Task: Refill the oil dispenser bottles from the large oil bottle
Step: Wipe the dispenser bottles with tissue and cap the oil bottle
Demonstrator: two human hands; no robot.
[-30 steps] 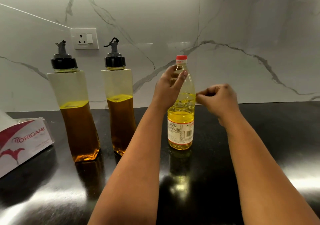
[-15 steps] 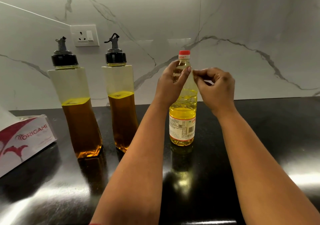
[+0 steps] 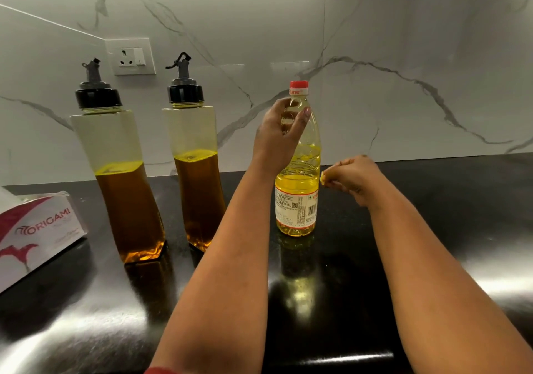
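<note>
The large oil bottle [image 3: 298, 189], clear plastic with yellow oil and a red cap, stands upright on the black counter [image 3: 432, 229]. My left hand [image 3: 275, 137] grips its upper neck part from the left. My right hand [image 3: 353, 176] hovers just right of the bottle at label height, fingers pinched on a small yellowish scrap. Two tall dispenser bottles with black pour-spout caps stand to the left, one at far left [image 3: 115, 154] and one nearer the middle [image 3: 193, 148]. Both hold dark amber oil to about half height.
A white and red tissue box [image 3: 37, 235] marked ORIGAMI lies at the left edge of the counter. A wall socket [image 3: 131, 56] sits on the marble backsplash behind the dispensers. The counter stretches to the right and toward me.
My right hand has dropped from near the bottle's neck down to label height, now pinching a small yellowish scrap. My left hand stays on the bottle's neck.
</note>
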